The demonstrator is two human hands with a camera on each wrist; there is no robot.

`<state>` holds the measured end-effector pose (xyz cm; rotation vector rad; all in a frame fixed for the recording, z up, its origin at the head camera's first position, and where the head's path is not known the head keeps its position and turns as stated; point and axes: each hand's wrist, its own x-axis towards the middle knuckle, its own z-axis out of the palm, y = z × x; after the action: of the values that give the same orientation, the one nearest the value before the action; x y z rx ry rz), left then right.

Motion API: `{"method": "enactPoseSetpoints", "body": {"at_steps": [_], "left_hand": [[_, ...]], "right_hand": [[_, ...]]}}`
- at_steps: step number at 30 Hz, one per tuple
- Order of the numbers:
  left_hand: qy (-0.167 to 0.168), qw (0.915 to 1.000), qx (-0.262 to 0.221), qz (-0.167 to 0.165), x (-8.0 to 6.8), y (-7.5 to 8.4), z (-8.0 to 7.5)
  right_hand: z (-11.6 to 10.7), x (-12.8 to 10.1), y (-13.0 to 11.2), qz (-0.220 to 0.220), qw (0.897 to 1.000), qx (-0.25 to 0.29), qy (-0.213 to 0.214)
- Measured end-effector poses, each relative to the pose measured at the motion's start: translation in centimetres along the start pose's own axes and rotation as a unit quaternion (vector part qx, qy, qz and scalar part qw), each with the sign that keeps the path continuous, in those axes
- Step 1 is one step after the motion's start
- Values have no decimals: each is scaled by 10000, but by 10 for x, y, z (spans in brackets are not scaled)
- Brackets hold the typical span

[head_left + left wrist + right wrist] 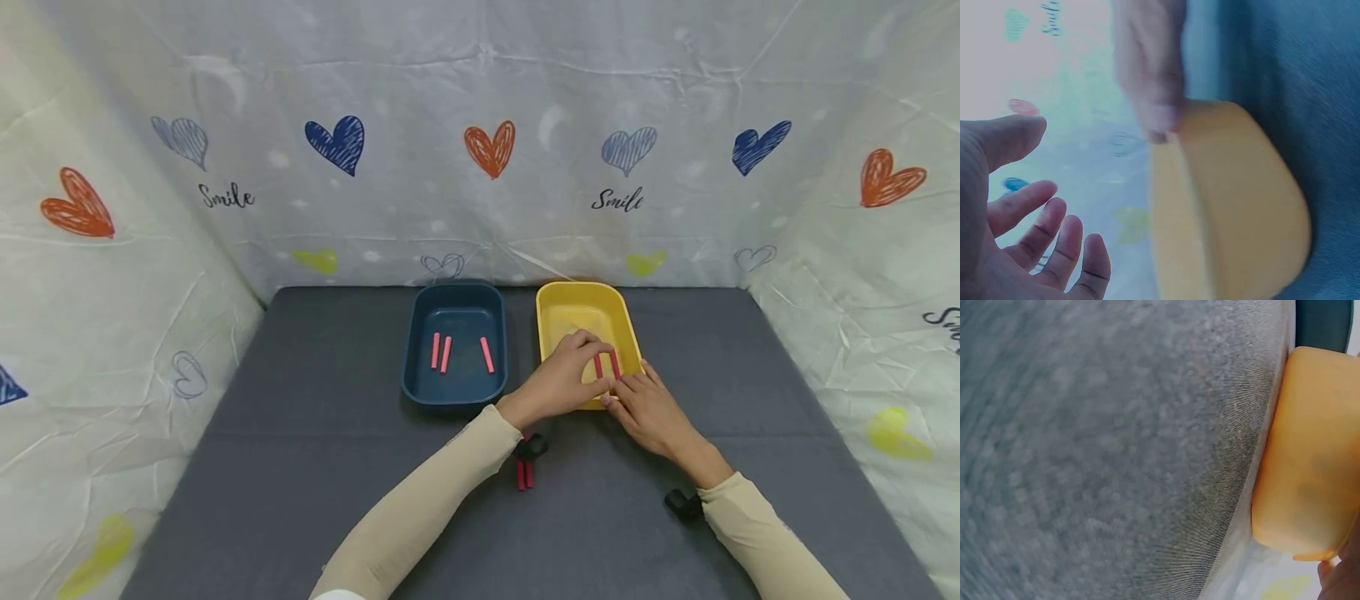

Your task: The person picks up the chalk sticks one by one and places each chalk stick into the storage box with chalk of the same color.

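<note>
Whole setup sits on a dark grey desk (300, 467) boxed in on three sides by a white cloth backdrop (480, 75) with hearts and "Smile" printed on it. Two trays side by side at the far end: a navy tray (454, 296) on the left with three pink sticks (446, 353) lying in it, two close together and one off to the right, and a yellow tray (577, 293) just beside it on the right. Both hands are at the near end of the yellow tray. The left hand (558, 383) hangs over the tray's near-left part, and going by the left wrist view its grip is loose, fingers spread and relaxed with nothing in them. The right hand (651, 412) rests on the desk at the tray's near-right corner, fingertips touching the rim; whether its grip has hold of anything, I can't tell. Two more pink sticks (606, 365) stand out inside the yellow tray right between the two hands, lying parallel. Closer in, under the left forearm, a small red-handled tool (525, 465) lies on the desk.
</note>
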<state>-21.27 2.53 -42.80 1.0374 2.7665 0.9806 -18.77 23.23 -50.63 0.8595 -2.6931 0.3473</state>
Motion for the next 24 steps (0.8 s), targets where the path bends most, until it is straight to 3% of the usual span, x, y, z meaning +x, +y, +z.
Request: {"method": "enactPoseSetpoints", "body": {"at_steps": [5,10,18,24], "left_hand": [[147,9994,-63,318,-16,10,-10],[196,9990,-98,395,-36,10,-13],[166,9997,-175,-54,-76,4,-20],[507,9978,171,-383,-101,-9,-18]], "right_hand": [[-2,0,0,-72,9999,20,96],[-2,0,0,-88,9999,29,59],[0,-2,0,124,9999,46,-91],[-1,-2,2,139,9998,100,-87]]}}
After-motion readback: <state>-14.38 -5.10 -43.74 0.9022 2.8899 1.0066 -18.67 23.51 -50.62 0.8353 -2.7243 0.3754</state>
